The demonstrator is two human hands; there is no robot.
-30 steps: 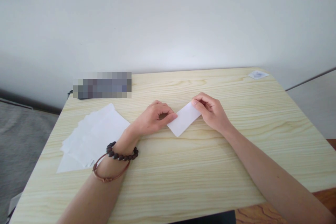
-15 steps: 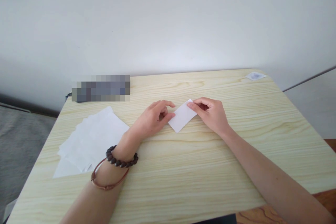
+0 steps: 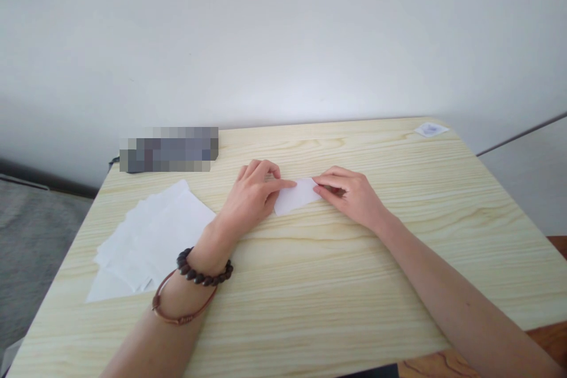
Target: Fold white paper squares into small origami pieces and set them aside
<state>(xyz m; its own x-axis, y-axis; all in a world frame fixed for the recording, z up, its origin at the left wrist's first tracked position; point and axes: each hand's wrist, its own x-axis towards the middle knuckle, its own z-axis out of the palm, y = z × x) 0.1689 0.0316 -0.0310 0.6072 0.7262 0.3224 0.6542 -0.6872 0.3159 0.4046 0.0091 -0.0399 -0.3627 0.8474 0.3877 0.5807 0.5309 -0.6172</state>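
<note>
Paper [image 3: 295, 196], already folded into a small piece, lies flat on the bench [image 3: 332, 283] right of the loose sheets [image 3: 150, 239], which lie unfolded, with left hand [image 3: 252, 198] and right hand [image 3: 354, 198] each clamped on one end, pressing it down.

Head-worn view, down onto table [image 3: 310, 283]

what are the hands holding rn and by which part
A small white paper, lying flat on the table. The left hand holds its left end and the right hand its right end; only the middle shows between them.
</note>
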